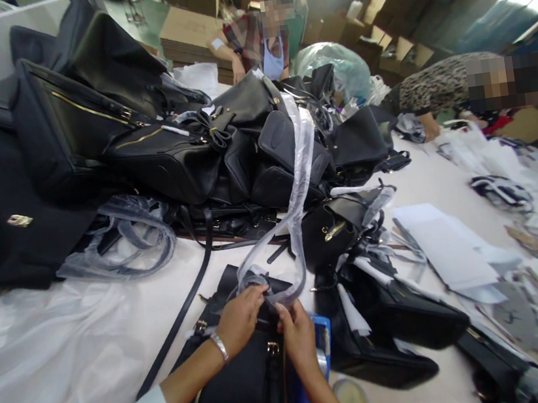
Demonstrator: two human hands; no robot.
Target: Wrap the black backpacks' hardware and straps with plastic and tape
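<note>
A black handbag (238, 384) with gold buckles lies on the table right in front of me. Above its top edge, my left hand (241, 319), with a silver bracelet at the wrist, closes its fingers on a plastic-wrapped strap (298, 237). The strap loops up and away over the pile of bags. My right hand (296, 330) pinches the lower end of the same loop, thumb against fingers. Exactly where the strap's end meets the bag is hidden by my fingers. Beneath my right forearm is a blue container (322, 336), partly covered.
Black handbags (169, 162) are heaped across the table's far side, and more (383, 318) lie at my right. White sheets (446, 244) rest farther right, near loose wrapping. Plastic film (48, 369) spreads at left. One co-worker (253, 45) is opposite, another (452, 85) bends over at right.
</note>
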